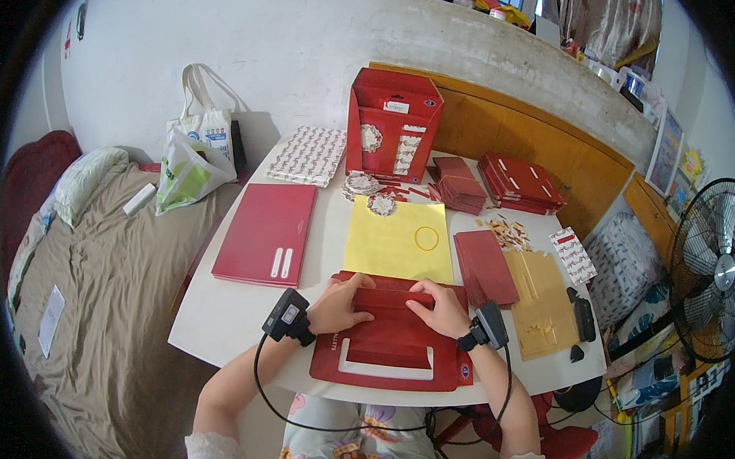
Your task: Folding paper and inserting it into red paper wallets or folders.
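Two bare hands rest on one red card (387,329), which lies flat at the near edge of the tabletop (201,336), approx. at the middle, w/ a long white-bordered slot in its near part. L hand (336,305) is on the far left part of the card, fingers bent, thumb apart from them w/ a moderate gap. R hand (440,309) is on the far right part, thumb and forefinger w/ a narrower gap. If they pinch the card or only press it, I cannot tell. Each wrist wears a small black device w/ cable.

Just beyond the card, toward the far edge, is a yellow sheet (376,249) w/ a yellow ring (426,239) on it. To the right of the sheet is a pile of dark red cards (487,267), then a tan board (542,292) near the right edge, w/ small scraps (509,234) beyond it. Toward the left edge is a big red folder (262,229) w/ two white slots. Near the far left corner lies a patterned white stack (307,155); beside it, an upright red box (386,122) stands at the far edge. More red stacks (521,184) are near the far right corner.
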Available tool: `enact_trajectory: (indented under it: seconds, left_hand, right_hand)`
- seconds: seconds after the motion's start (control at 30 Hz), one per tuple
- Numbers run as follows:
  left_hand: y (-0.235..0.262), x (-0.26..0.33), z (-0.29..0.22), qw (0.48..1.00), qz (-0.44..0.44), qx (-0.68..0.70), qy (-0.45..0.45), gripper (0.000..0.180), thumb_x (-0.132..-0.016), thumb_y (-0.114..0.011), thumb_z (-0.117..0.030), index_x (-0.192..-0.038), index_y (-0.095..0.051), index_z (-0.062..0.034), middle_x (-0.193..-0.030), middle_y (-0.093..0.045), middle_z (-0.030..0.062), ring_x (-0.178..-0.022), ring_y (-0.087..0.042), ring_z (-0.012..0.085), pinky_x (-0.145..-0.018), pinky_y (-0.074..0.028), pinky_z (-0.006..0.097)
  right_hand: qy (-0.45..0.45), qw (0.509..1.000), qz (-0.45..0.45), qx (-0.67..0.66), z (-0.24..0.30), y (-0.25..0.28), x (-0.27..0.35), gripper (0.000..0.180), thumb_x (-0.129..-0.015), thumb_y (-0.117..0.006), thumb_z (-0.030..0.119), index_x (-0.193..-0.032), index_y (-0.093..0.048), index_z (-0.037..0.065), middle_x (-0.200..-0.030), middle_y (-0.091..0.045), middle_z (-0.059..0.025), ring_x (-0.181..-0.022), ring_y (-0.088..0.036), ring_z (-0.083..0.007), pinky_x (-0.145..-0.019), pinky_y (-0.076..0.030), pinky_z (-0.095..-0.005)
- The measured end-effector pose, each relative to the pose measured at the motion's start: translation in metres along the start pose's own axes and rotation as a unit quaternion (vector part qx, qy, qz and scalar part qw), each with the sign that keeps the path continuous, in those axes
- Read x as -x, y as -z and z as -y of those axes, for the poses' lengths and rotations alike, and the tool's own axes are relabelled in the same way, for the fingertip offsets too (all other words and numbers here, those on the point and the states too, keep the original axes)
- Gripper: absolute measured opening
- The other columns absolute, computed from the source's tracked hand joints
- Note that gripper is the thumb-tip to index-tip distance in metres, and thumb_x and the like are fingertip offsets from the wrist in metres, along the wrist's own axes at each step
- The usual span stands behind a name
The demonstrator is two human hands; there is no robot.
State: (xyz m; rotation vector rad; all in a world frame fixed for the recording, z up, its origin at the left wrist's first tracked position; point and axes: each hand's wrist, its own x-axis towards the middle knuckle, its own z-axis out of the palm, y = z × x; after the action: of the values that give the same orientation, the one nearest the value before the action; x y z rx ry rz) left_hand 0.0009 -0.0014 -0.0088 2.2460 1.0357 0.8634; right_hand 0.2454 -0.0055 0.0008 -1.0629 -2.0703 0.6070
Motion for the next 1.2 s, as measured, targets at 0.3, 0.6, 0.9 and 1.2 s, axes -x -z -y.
enact_trajectory:
  seconds: [0.3, 0.6, 0.9, 1.2]
  left_hand:
    - [0.000, 0.005, -0.003, 0.997, 0.008, -0.065, 0.029, 0.052, -0.075, -0.076, -0.017, -0.113, -0.044, -0.0034, -0.083, -0.062, 0.0148, -0.080, -0.060, 0.0252, -0.071, -0.047, 0.034]
    - [0.002, 0.003, 0.009, 0.989, 0.022, 0.125, 0.075, 0.039, -0.089, -0.060, -0.011, -0.122, -0.042, -0.0013, -0.089, -0.064, 0.0104, -0.080, -0.059, 0.0180, -0.072, -0.047, 0.035]
    - [-0.008, 0.003, 0.009, 0.977, -0.024, 0.199, 0.075, 0.036, -0.087, -0.056, -0.005, -0.121, -0.044, -0.0038, -0.075, -0.062, 0.0086, -0.065, -0.054, 0.0172, -0.066, -0.042, 0.032]
    - [-0.012, 0.006, -0.001, 0.993, -0.076, 0.072, 0.058, 0.042, -0.085, -0.058, -0.013, -0.125, -0.046, -0.0156, -0.066, -0.044, -0.0017, -0.065, -0.045, 0.0131, -0.085, -0.031, 0.032]
  right_hand:
    - [-0.014, 0.998, 0.030, 0.047, -0.012, -0.004, -0.002, 0.028, -0.079, -0.070, 0.015, -0.098, -0.056, 0.001, -0.091, -0.065, -0.0139, -0.088, -0.063, -0.0274, -0.076, -0.049, -0.0357]
    - [-0.121, 0.992, 0.018, -0.015, -0.004, 0.002, -0.002, 0.035, -0.084, -0.067, 0.017, -0.111, -0.050, 0.004, -0.110, -0.060, -0.0128, -0.079, -0.061, -0.0150, -0.055, -0.049, -0.0264]
    - [-0.123, 0.987, 0.032, -0.097, -0.020, -0.007, -0.002, 0.033, -0.086, -0.065, 0.018, -0.112, -0.050, 0.005, -0.114, -0.057, -0.0067, -0.081, -0.060, -0.0114, -0.045, -0.049, -0.0222]
    - [-0.134, 0.981, 0.070, -0.118, -0.021, -0.001, -0.001, 0.041, -0.085, -0.068, 0.023, -0.117, -0.048, 0.008, -0.105, -0.060, -0.0076, -0.080, -0.059, -0.0094, -0.049, -0.048, -0.0227]
